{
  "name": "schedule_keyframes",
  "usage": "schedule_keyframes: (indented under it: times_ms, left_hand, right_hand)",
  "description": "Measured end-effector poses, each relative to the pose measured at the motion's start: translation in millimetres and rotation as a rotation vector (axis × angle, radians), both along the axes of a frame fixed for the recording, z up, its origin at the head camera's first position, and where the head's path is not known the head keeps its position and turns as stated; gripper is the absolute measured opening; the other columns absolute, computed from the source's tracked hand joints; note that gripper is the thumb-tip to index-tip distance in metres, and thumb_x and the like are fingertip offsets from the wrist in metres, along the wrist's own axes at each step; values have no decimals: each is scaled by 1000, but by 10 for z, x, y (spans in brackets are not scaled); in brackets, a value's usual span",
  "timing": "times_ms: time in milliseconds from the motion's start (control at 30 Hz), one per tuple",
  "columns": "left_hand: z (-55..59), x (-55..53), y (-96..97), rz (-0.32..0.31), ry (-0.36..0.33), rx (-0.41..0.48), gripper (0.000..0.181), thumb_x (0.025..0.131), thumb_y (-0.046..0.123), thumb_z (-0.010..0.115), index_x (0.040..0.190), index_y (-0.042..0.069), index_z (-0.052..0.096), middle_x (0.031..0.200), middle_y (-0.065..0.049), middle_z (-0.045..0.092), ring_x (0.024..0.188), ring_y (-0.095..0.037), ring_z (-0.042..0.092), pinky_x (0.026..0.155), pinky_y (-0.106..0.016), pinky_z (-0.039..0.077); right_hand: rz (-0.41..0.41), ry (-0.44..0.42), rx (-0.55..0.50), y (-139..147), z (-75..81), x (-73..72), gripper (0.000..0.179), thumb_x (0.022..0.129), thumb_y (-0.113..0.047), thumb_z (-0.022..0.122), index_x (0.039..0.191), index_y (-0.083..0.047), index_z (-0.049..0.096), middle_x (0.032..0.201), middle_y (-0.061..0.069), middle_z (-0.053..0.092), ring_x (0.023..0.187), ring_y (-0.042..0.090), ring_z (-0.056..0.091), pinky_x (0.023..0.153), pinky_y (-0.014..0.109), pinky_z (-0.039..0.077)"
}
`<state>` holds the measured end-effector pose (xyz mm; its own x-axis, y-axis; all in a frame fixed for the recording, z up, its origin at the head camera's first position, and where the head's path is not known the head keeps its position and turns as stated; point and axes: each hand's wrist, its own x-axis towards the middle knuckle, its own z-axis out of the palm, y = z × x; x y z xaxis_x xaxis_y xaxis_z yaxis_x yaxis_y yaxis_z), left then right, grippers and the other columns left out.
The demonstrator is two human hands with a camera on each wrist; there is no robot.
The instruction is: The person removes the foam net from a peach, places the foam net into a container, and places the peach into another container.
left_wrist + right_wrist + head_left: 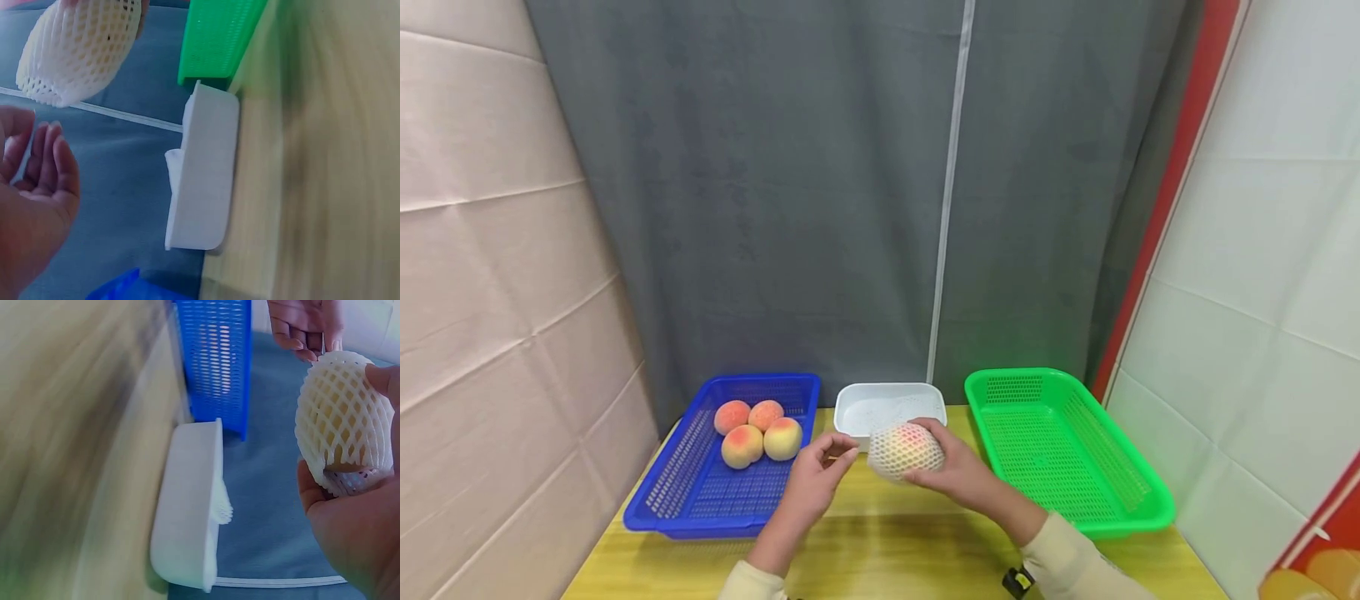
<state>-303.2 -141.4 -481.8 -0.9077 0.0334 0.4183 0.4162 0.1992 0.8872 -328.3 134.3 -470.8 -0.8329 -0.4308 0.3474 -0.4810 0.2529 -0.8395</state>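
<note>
A peach in a white foam net (906,451) is held above the table in my right hand (958,471), whose thumb and fingers curl round it. The mesh covers most of the fruit in the right wrist view, where a bare patch of peach (345,467) shows at the near end. My left hand (817,479) hovers just left of the netted peach, fingers loosely bent and holding nothing. A small gap parts that hand from the net in the left wrist view. Behind the hands stands a white tray (850,410), with white foam netting (222,503) poking above its rim.
On the left a blue basket (658,508) contains several peaches (742,446) grouped toward its back. A green basket (1037,450) stands on the right. All rest on a wooden table (880,558), with a grey curtain (790,208) behind.
</note>
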Motion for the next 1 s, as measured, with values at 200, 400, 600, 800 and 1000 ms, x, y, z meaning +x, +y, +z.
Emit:
schedule_keyframes:
  times_ms: [200, 400, 600, 800, 1000]
  left_hand:
    - [98, -12, -21, -118, 69, -30, 12, 102, 9, 79, 115, 9, 79, 111, -10, 76, 98, -16, 73, 86, -28, 60]
    - [166, 8, -18, -205, 112, -54, 19, 101, 6, 80, 119, 6, 77, 115, -12, 76, 104, -17, 74, 90, -33, 62]
    - [173, 3, -9, -307, 92, -59, 36, 100, 2, 78, 134, -2, 70, 129, -23, 73, 118, -29, 73, 101, -38, 61]
    - [173, 41, -3, -380, -1, -121, 59, 94, -2, 76, 149, -6, 56, 141, -31, 64, 124, -49, 68, 99, -36, 62]
    - [180, 63, 44, -414, -18, -156, 67, 89, -3, 75, 152, -2, 53, 140, -24, 63, 123, -38, 68, 98, -35, 62]
  right_hand:
    - [49, -1, -5, 37, 101, 70, 72, 90, -19, 92, 152, -13, 56, 137, 18, 66, 113, 28, 67, 89, 34, 60]
    - [73, 11, 15, 45, 118, 110, 73, 90, -21, 93, 152, -12, 56, 137, 17, 66, 113, 27, 68, 90, 33, 60]
    - [94, 0, 12, 30, 135, 134, 73, 91, -22, 92, 153, -12, 55, 136, 14, 67, 114, 27, 68, 93, 33, 60]
    - [89, -7, 33, 5, 144, 134, 73, 91, -26, 93, 153, -17, 56, 134, 9, 67, 113, 24, 69, 95, 34, 59]
    - [98, -19, 47, -39, 162, 160, 75, 90, -28, 94, 154, -17, 56, 134, 6, 68, 112, 23, 68, 95, 34, 58]
